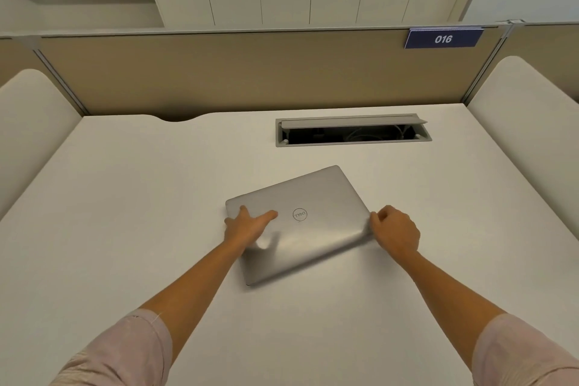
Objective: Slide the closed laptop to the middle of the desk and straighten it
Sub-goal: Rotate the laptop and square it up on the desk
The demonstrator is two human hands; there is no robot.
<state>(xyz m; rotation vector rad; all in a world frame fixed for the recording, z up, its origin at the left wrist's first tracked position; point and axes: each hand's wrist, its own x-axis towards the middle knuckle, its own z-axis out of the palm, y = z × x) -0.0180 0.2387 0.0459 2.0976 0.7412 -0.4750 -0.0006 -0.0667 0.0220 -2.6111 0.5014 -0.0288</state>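
A closed silver laptop [316, 216] lies near the middle of the white desk [125, 197], skewed so its far right corner points away from me. My left hand [247, 226] rests flat on the lid's left part, fingers spread. My right hand [394, 232] grips the laptop's near right corner with curled fingers.
An open grey cable hatch [352, 130] is set into the desk behind the laptop. A beige partition [219, 72] with a blue "016" sign [443, 38] closes the back. Rounded side panels [529, 122] stand left and right. White cabinets rise beyond.
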